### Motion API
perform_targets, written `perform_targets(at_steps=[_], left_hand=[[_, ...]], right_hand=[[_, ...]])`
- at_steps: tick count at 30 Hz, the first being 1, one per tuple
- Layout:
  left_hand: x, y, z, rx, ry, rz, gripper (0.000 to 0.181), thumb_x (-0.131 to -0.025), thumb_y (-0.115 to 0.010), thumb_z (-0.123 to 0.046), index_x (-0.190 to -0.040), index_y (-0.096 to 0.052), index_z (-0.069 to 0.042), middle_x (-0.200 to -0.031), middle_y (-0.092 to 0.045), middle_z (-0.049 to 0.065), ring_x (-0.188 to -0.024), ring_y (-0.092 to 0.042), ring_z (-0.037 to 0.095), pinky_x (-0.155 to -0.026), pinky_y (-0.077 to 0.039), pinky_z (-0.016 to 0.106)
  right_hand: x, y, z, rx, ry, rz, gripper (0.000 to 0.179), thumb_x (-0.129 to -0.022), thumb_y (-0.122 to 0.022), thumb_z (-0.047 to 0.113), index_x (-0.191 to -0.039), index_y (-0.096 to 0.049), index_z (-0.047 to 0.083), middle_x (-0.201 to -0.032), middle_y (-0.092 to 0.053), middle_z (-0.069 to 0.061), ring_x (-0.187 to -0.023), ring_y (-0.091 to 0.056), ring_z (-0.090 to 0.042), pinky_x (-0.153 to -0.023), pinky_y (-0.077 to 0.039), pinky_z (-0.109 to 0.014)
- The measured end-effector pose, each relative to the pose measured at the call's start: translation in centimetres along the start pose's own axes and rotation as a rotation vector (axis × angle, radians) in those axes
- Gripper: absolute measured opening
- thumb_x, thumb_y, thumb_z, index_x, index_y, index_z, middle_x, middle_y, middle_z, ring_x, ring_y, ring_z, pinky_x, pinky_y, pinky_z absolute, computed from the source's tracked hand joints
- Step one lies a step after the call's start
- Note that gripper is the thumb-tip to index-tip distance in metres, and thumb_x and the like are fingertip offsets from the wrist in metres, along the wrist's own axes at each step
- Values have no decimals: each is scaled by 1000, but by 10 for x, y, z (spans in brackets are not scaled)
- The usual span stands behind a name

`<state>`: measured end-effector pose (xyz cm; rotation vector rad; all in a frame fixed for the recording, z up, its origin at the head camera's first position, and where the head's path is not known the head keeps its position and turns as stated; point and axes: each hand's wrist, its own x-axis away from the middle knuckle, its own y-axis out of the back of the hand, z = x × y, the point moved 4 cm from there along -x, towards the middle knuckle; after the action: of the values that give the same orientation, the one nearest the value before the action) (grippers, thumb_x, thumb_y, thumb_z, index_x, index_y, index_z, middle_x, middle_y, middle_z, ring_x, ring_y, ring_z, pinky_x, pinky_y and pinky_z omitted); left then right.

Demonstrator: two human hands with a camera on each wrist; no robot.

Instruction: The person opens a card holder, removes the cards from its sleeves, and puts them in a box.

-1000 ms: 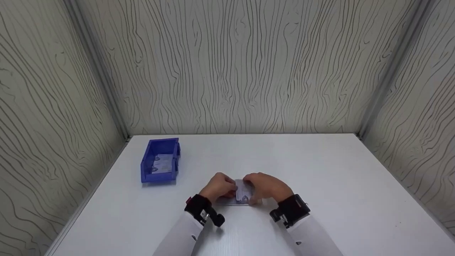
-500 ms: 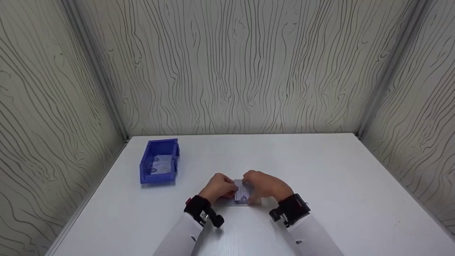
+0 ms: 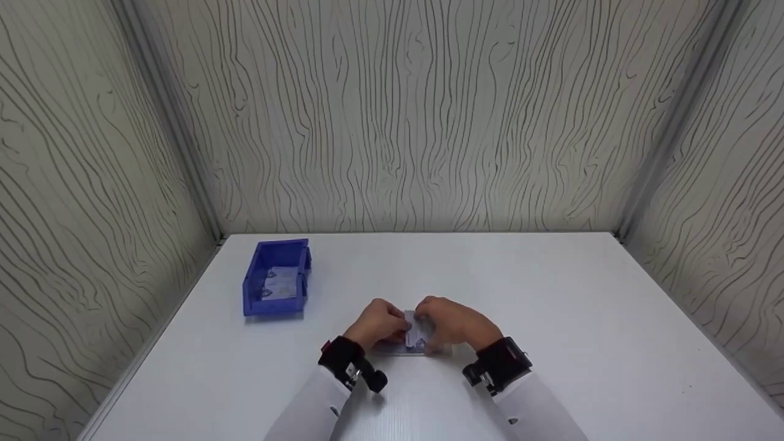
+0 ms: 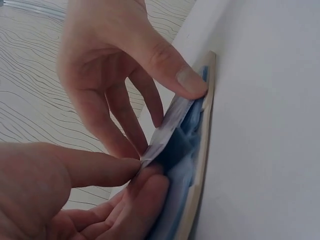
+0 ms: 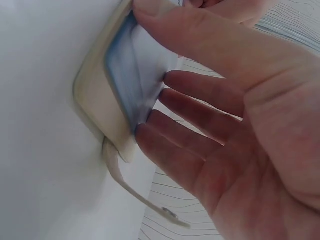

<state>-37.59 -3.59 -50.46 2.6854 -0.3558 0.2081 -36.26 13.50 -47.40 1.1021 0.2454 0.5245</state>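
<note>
A flat cream card holder (image 5: pixel 95 95) with bluish clear pockets (image 5: pixel 132 75) lies on the table. From its end extends a narrow strap (image 5: pixel 122 180) with a metal snap. Over the holder, a pale printed card (image 3: pixel 415 335) stands slightly tilted in the left wrist view. My left hand (image 3: pixel 375 323) pinches that card's edge between thumb and index finger. Across the holder, my right hand (image 3: pixel 458 321) grips it, thumb on the near edge and fingers on the far side. Whether the card is inside a pocket cannot be made out.
A blue plastic bin (image 3: pixel 275 306) stands at the table's back left, holding pale printed cards (image 3: pixel 280 283). Wood-grain panels (image 3: pixel 392 122) enclose the back and sides of the white table (image 3: pixel 551 294).
My right hand has shifted slightly left over the holder. My left hand keeps nearly the same place, still pinching the card.
</note>
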Motion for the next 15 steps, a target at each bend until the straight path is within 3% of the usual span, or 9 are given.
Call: perform_targets(at_steps=[8, 15], left_hand=[[2, 1, 0, 37, 29, 6, 20, -94, -76, -3, -112, -74, 6, -95, -77, 13, -75, -76, 17, -73, -67, 32], [4, -2, -1, 20, 4, -6, 25, -91, -81, -7, -111, -69, 5, -97, -74, 13, -71, -74, 15, -65, -64, 26]], right_hand=[[-1, 0, -1, 4, -8, 0, 63, -74, -100, 12, -131, -73, 2, -131, -73, -10, -113, -66, -21, -104, -58, -47], [1, 0, -1, -12, -22, -1, 64, -73, -100, 12, -131, -73, 4, -130, -73, -7, -112, -65, -20, -104, -58, -47]])
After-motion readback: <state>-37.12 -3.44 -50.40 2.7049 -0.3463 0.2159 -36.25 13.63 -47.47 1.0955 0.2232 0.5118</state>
